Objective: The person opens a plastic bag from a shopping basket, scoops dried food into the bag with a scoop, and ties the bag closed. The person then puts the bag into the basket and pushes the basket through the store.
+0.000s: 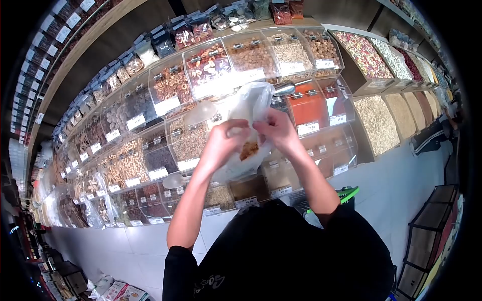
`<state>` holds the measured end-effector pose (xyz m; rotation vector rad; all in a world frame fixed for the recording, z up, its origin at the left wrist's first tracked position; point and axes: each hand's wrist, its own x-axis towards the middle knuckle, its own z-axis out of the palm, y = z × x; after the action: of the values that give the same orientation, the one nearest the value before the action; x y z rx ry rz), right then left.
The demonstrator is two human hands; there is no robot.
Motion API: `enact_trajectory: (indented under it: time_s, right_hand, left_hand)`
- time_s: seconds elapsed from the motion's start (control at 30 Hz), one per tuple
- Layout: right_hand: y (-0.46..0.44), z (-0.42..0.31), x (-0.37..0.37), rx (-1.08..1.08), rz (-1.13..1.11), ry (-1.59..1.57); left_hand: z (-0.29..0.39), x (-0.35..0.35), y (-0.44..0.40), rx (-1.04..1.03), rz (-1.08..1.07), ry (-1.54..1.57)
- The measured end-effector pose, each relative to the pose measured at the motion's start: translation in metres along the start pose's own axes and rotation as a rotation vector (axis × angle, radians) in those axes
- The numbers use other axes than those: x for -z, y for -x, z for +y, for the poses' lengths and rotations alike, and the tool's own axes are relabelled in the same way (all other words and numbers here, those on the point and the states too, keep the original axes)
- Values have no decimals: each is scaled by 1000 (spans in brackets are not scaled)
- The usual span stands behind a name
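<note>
At the far left, a wall shelf (63, 34) is stocked with packets fitted with white labels. Printed packages (120, 292) are seen on the floor below. Sealed packets (145, 52) are lined along the ledge above the tiered clear bins, which are filled with dried goods and fitted with price labels. In front of these, a translucent scoop (173, 181) is noted at the lower tier and a second, larger translucent scoop (200, 113) at the upper tier.

The neck of a translucent plastic bag (240, 168) is pinched by the left hand (231, 143), its fingers curled in against the thumb. The bag is held upright before the middle bins, its top spread above the hands; brown contents (249, 150) are visible low inside. The neck is likewise pinched by the right hand (277, 131), closed and just beside the left.

A metal scoop (285, 89) is observed behind the right hand, next to a bin of orange-red powder (307, 106). Further right, a green-edged basket (347, 193) is partly hidden by the right arm, and pale flakes (376, 125) are held in a sloping bin.
</note>
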<state>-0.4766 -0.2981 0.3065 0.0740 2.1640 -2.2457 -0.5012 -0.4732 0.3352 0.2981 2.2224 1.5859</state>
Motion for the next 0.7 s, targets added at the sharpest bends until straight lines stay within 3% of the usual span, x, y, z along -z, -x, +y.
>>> enact_trajectory:
  time_s: [0.07, 0.37, 0.47, 0.57, 0.67, 0.7]
  right_hand:
    - [-5, 0, -17, 59, -51, -181]
    - [20, -32, -9, 401, 64, 284]
    - [24, -53, -3, 396, 107, 158]
    - [22, -62, 5, 163, -8, -89]
    - [21, -61, 6, 144, -39, -128]
    - [22, -62, 4, 132, -49, -74]
  left_hand:
    - [3, -15, 2, -101, -58, 57]
    - [37, -11, 6, -263, 78, -356]
    - [55, -5, 12, -244, 75, -296]
    - [56, 0, 12, -328, 91, -226]
    - [60, -8, 19, -314, -60, -273]
    - [51, -14, 17, -270, -81, -428]
